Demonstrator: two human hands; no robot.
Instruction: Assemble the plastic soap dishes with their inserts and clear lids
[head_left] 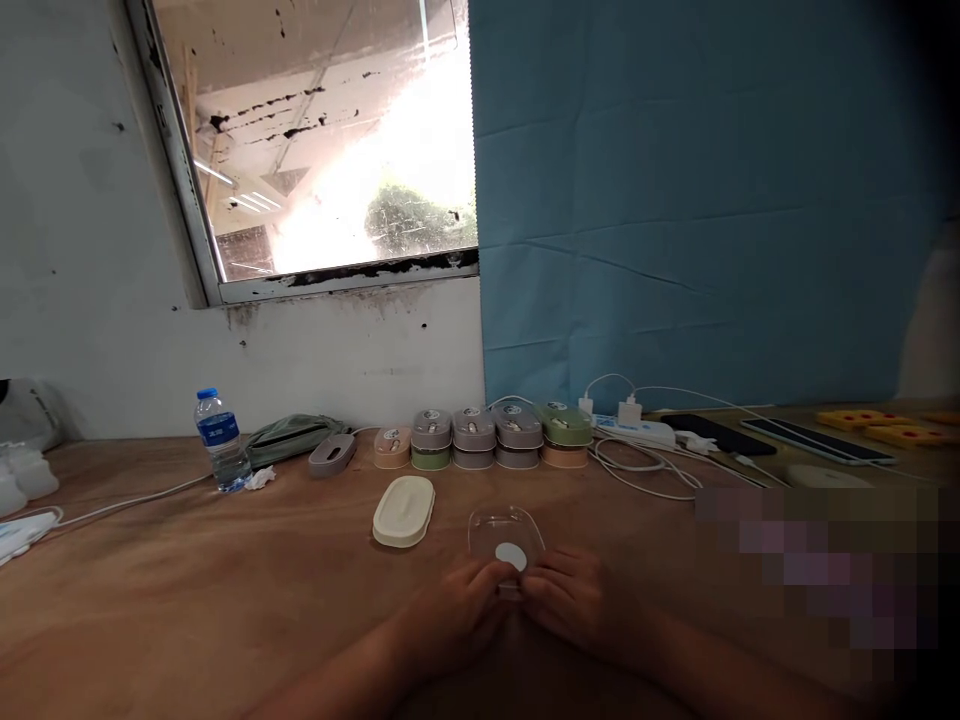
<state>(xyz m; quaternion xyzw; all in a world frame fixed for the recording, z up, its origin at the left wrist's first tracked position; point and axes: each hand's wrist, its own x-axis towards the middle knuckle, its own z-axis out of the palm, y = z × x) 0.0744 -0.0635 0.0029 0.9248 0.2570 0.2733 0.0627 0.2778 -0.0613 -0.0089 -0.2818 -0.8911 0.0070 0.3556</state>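
Note:
A clear plastic container [486, 532] with rounded corners lies low over the wooden table, in front of me. Near its close edge is a white round sticker [511, 556]. My left hand [466, 604] grips the near edge from the left, its thumb by the sticker. From the right, my right hand [568, 598] has its fingers bent over the same edge, close to the left thumb. Parts of both hands' fingers are hidden. Left of the container, apart from my hands, a cream oval lid [403, 511] rests on the table.
Along the wall stand several stacked oval boxes [473, 428] in grey, green and peach. A water bottle [223, 445], a green pouch [292, 440] and a grey oval piece [331, 455] are to their left. Rightward lie a power strip [634, 430], white cables and phones [718, 434].

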